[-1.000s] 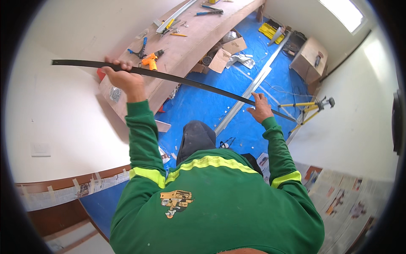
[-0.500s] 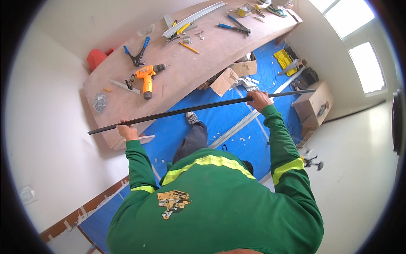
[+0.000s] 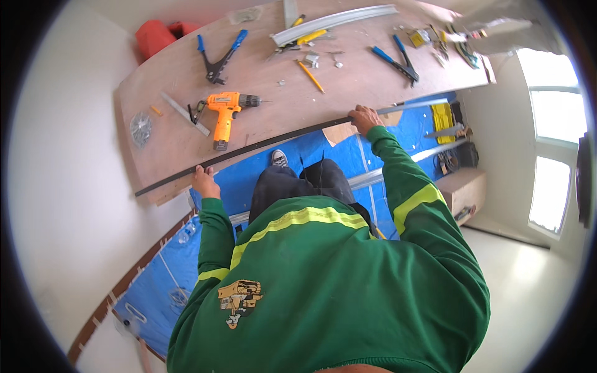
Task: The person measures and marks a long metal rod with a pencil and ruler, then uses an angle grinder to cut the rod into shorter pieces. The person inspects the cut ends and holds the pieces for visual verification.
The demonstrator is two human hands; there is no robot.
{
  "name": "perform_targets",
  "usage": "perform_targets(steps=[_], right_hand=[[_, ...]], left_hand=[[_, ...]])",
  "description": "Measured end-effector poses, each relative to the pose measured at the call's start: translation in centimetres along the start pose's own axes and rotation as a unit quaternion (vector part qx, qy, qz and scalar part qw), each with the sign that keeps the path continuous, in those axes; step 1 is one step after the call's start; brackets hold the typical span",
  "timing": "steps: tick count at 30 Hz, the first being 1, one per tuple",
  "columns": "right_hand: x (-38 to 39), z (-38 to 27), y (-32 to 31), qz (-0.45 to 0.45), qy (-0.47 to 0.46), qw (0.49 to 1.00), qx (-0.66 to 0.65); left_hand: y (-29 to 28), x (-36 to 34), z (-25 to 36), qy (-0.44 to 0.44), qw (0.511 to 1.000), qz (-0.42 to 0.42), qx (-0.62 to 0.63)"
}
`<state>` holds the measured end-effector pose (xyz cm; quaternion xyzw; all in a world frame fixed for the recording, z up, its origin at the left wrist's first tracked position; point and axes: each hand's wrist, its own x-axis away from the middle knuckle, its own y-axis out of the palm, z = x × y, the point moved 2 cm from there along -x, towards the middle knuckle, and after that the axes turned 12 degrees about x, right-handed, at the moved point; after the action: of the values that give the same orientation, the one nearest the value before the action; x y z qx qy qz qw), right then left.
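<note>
A long, thin dark metal strip lies along the near edge of the wooden table. My left hand is closed on it near its left end, fingers over the top. Farther right, my right hand grips the strip from above; past that hand its right end is hard to make out. Just beyond the strip, between my hands, an orange cordless drill lies on its side, its bit pointing right. A metal ruler-like strip with a small black clip rests left of the drill.
Two blue-handled hand riveters, a pencil, a light metal channel and a clear bag of small parts lie on the table. Blue sheeting covers the floor. A wooden box stands at right. A blurred grey shape shows at upper right.
The strip has moved from mid-air in front of the table onto its near edge, with both hands still on it. My body has come closer to the table.
</note>
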<state>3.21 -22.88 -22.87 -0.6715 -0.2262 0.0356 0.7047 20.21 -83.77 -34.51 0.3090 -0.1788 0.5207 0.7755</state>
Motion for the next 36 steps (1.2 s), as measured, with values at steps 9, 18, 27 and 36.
perform_targets(steps=[9,18,27,36], right_hand=[[-3.3,3.3,-1.1,-0.142,-0.098,0.985,-0.008],[-1.6,-1.9,-2.4,-0.264,-0.348,0.871,-0.223],[-20.9,-3.7,-2.2,-0.038,0.012,0.986,-0.160],[-23.4,-7.0,-4.1,-0.071,-0.124,0.981,-0.134]], left_hand=[[10.1,12.1,6.6,0.130,0.968,0.033,0.210],[18.3,33.5,29.3,0.429,0.863,-0.213,0.163],[17.7,48.2,31.7,0.556,0.811,-0.182,0.000],[10.7,48.1,28.9,0.552,0.826,-0.107,-0.035]])
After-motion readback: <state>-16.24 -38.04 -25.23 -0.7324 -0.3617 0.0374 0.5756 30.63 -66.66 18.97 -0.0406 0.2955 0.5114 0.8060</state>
